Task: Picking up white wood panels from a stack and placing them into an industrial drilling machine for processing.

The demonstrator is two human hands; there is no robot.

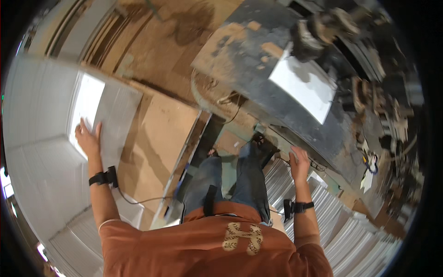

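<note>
**L hand at white sheet, R hand by tabletop edge**

L hand [87, 138] overlaps the lower part of the white sheet [91, 99], which lies on the pale, film-wrapped stack [41, 111] at far L; contact can't be confirmed. L grip: wide, thumb well apart from fingers, nothing seen in it. R hand [300, 164] is just beside the near edge of the dark tabletop [256, 57]; R grip: fingers close together, palm side mostly hidden, so can't tell if it holds anything. White paper [304, 87] lies on the tabletop, next to dark machine parts [318, 37].

Risks (judged): sheet could skid or crease if pushed w/ spread fingers, esp. as the film looks slick. Cable [147, 200] from L wristband [104, 177] crosses the tan board [161, 124] & could snag on its edge if L arm reaches farther. R knuckles could knock the tabletop edge if R hand lifts w/o looking, e.g. w/ attention on L.
</note>
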